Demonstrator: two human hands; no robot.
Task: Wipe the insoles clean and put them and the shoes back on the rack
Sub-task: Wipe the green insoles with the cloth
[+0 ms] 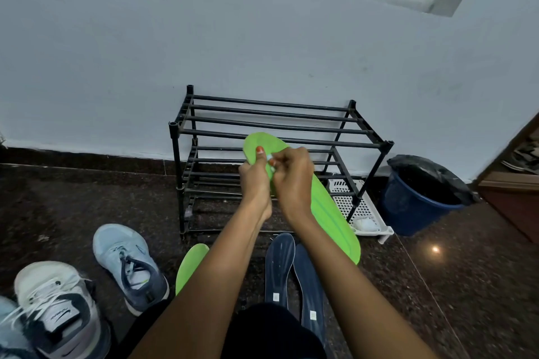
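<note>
Looking down from the head view. One black tube rack (271,122) stands against the pale wall (116,52); all places below are taken from it.

- Left hand (255,181): raised in front of the rack's middle shelves, fingers curled round the toe end of a green insole (329,213), thumb laid on its face.
- Right hand (293,181): just beside the left, touching it, fingers bunched and pinching a small pale scrap (270,158) against the same insole. What the scrap is cannot be told.
- The green insole is held in the air, tilted. Its toe crosses the rack's top front bar and its heel slants down past the rack's right front leg.
- Second green insole (189,265): flat on the dark floor (466,271) in front of the rack's left leg, partly hidden by the left forearm.
- Navy insoles (278,265): two, side by side on the floor in front of the rack, between the forearms.
- Light blue shoe (128,262): on the floor, front-left of the rack, laces up.
- White and grey shoe (55,306): further left still, well apart from the rack.
- White perforated tray (364,207): on the floor by the rack's right end, a white wad (364,224) in it.
- Blue bucket (423,198) with a black liner: right of the tray.
</note>
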